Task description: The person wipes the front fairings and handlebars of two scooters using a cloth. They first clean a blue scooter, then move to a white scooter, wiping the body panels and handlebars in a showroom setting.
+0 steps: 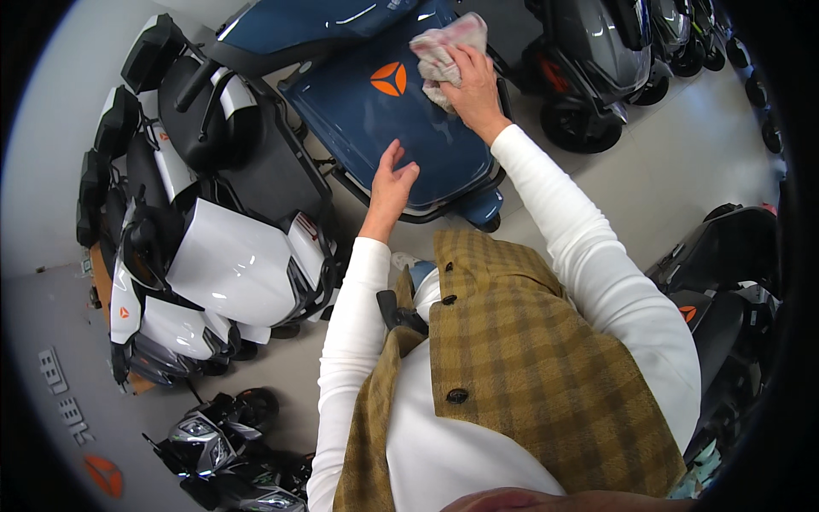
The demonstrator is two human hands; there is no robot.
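Cloth, white with pink patches, lies bunched beneath a person's right hand, whose fingers curl over its folds and press together on it, near the upper right edge of a glossy blue panel. Left of the cloth, an orange three-part emblem marks the panel. The left hand, holding nothing, reaches over the panel's lower left part with its fingers loosely spread; whether it touches the surface cannot be told. Black bar curves around the panel's lower edge. White sleeves cover both arms, and a brown checked vest with dark buttons covers the torso. White scooters crowd the left side, a dark motorbike stands at lower left, and a gray scooter stands to the upper right on pale floor tiles.
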